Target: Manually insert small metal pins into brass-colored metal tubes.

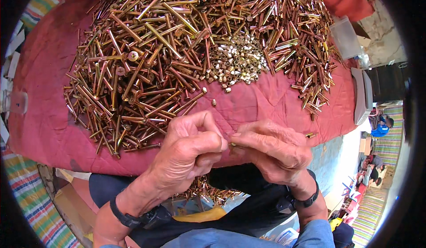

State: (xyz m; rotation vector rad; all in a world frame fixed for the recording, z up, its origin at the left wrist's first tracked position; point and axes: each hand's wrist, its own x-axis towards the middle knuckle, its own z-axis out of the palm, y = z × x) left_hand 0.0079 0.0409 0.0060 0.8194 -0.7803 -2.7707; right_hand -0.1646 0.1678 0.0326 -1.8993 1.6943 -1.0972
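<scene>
Close together over the front edge of the red-covered table (262, 101), both my hands meet at the fingertips. My left hand (188, 148) is closed, its fingers curled in; whatever they hold is hidden. Thumb and fingers of my right hand (275, 152) pinch a small brass-coloured metal piece (233, 144), mostly covered by the fingertips. Beyond my left hand spreads a heap of long brass-coloured screws (133, 77) with flat cross-slotted heads. A mound of small shiny metal sleeves (237, 62) lies ahead of my hands, and one loose sleeve (214, 102) sits nearer to them.
More brass-coloured metal pieces (306, 39) form a heap at the far right. One stray piece (311, 135) lies beside my right hand. Below, between my legs, are more metal pieces (206, 190). A clear plastic container (345, 37) stands past the right edge; people (381, 126) are farther off.
</scene>
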